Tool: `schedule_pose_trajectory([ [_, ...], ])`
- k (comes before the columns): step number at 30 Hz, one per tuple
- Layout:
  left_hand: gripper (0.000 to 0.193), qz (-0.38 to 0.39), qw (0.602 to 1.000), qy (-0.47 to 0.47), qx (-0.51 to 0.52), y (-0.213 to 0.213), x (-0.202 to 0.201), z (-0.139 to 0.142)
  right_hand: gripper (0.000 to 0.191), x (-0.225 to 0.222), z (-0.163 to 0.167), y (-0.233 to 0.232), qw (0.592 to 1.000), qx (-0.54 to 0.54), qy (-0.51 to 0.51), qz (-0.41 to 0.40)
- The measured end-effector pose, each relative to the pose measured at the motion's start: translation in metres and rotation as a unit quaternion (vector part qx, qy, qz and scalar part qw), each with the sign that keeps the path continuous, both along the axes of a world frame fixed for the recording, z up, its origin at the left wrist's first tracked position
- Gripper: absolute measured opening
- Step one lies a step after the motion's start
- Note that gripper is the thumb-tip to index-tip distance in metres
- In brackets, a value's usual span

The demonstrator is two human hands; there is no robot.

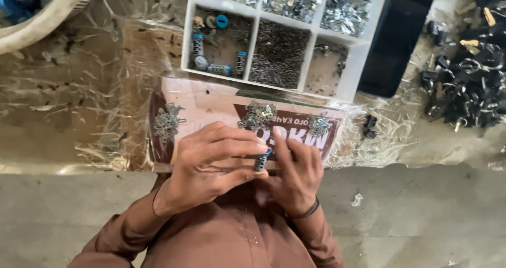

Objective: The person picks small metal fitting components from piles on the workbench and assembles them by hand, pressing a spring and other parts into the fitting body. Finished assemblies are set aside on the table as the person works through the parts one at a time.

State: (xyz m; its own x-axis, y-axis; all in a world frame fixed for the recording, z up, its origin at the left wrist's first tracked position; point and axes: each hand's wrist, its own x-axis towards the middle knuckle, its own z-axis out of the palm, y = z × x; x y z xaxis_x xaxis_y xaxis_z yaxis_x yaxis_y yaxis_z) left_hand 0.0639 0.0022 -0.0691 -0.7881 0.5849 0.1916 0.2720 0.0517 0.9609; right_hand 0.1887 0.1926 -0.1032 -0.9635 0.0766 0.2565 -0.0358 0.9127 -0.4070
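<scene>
A grey concrete ledge (421, 215) runs below the fingers. Beyond them, crinkled clear plastic sheet (68, 104) covers a brown work surface. Up and left curves a pale basket rim (42, 20). Daylight falls evenly, without hard shadows.

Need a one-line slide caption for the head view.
Both hands, left and right, hold a small cylinder over a cardboard sheet with metal clips, below a white parts tray.

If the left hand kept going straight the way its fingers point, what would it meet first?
Most likely the right hand: the left hand's fingers point at it across the small blue-capped cylinder held between them.
</scene>
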Motion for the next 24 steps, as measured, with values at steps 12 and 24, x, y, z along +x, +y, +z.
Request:
schedule_pose_trajectory([
  [12,0.040,-0.008,1.000,-0.010,-0.002,0.006,0.009,0.000,0.019,0.039,-0.010,0.012,0.904,-0.413,0.108,0.025],
  [24,0.039,-0.059,0.998,0.000,0.023,0.015,0.013,0.003,0.024,0.017,0.032,-0.004,0.896,-0.408,0.170,-0.036],
])
